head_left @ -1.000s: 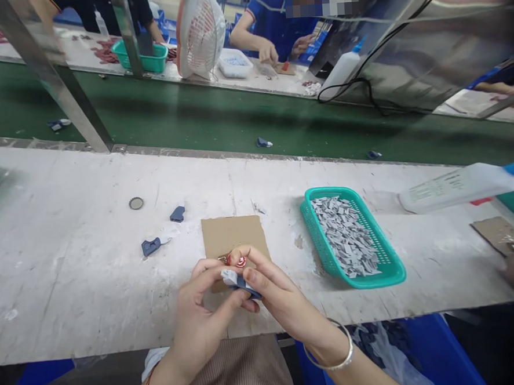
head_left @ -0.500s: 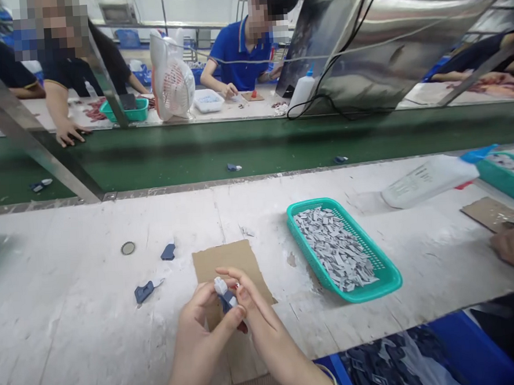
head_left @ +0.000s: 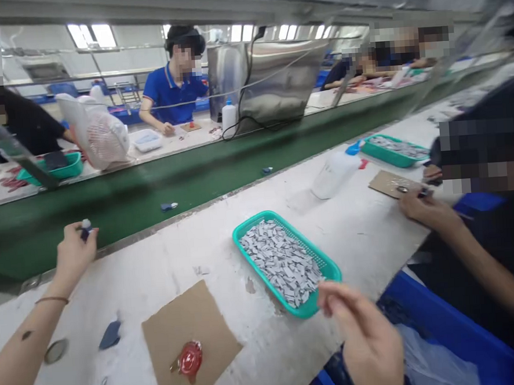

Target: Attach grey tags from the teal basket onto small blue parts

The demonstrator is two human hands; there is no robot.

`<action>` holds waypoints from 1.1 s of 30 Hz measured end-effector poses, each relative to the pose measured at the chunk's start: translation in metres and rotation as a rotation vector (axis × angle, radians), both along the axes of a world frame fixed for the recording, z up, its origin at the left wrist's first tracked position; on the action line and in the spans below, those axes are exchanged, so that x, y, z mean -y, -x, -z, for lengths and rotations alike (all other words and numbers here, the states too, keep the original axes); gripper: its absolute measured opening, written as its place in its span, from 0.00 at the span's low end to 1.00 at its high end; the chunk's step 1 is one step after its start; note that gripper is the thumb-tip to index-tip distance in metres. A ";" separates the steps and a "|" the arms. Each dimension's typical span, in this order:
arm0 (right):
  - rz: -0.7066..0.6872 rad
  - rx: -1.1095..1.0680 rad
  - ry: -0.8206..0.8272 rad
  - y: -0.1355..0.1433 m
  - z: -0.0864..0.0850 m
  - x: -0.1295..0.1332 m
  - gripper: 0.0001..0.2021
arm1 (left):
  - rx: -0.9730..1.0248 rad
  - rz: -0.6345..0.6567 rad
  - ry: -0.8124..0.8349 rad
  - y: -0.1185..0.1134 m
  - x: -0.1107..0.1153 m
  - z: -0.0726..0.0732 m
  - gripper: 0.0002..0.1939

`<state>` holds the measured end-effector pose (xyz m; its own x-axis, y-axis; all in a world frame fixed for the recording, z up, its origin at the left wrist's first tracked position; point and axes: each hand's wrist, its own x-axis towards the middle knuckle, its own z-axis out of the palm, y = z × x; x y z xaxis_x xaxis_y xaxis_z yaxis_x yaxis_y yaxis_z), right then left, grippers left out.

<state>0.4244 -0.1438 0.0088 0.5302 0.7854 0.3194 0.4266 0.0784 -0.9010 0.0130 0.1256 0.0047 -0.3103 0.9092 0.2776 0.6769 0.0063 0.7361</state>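
While your left hand (head_left: 75,250) pinches a small blue piece (head_left: 85,231) with a pale tip above the green belt (head_left: 127,200), your right hand (head_left: 370,336) is by the near end of the green basket (head_left: 310,310) of grey bits (head_left: 282,260). Its fingers are curled, but I can't tell whether they grip anything. A shiny red thing (head_left: 190,359) lies on the cardboard (head_left: 181,313).

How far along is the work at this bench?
Looks done: two navy pieces with pale tips lie on the green belt.
In hand: the left hand holds a similar piece up at the belt's edge; the right hand is by the teal basket.
Probably left: two navy pieces on the bench, plus many grey bits in the basket.
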 end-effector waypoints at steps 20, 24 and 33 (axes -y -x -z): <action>0.580 0.102 0.183 -0.203 0.003 -0.258 0.38 | -0.441 0.494 0.050 -0.058 -0.084 0.039 0.19; 0.370 0.289 0.164 -0.164 -0.025 -0.235 0.35 | -0.461 0.402 0.095 -0.061 -0.081 0.035 0.14; -0.756 1.360 -0.023 -0.017 -0.090 -0.122 0.24 | -0.382 0.293 0.038 -0.067 -0.040 0.037 0.08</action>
